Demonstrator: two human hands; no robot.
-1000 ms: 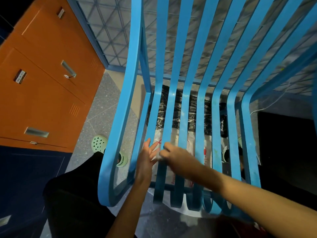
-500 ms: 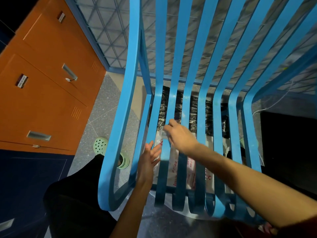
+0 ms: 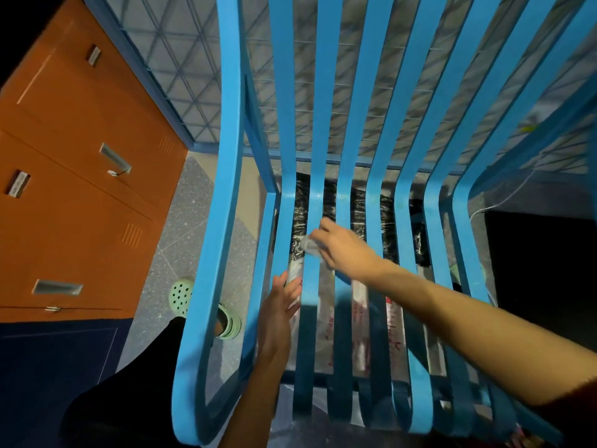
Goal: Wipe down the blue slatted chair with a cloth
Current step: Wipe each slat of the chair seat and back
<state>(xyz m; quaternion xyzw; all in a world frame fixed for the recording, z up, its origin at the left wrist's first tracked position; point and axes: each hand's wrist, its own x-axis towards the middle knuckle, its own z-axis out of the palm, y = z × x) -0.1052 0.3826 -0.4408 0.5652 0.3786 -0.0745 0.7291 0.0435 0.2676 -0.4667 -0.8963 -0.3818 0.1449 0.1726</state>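
the right hand (image 3: 344, 250) pinched a small pale cloth (image 3: 309, 246) against a seat slat of the blue chair (image 3: 231, 150), near the bend into its back. the left hand (image 3: 278, 313) lay flat-fingered on a slat nearer the chair's front, holding nothing. long strokes along each slat, wrapping its edges, would likely clean best. the slats looked smooth, painted, narrow and curved.

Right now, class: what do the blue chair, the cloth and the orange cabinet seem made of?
Blue chair: probably painted metal or plastic; smooth, evenly bent bands.
Cloth: thin, pale, crumpled; perhaps a wipe.
Orange cabinet: likely painted sheet metal; vent slots, recessed handles.
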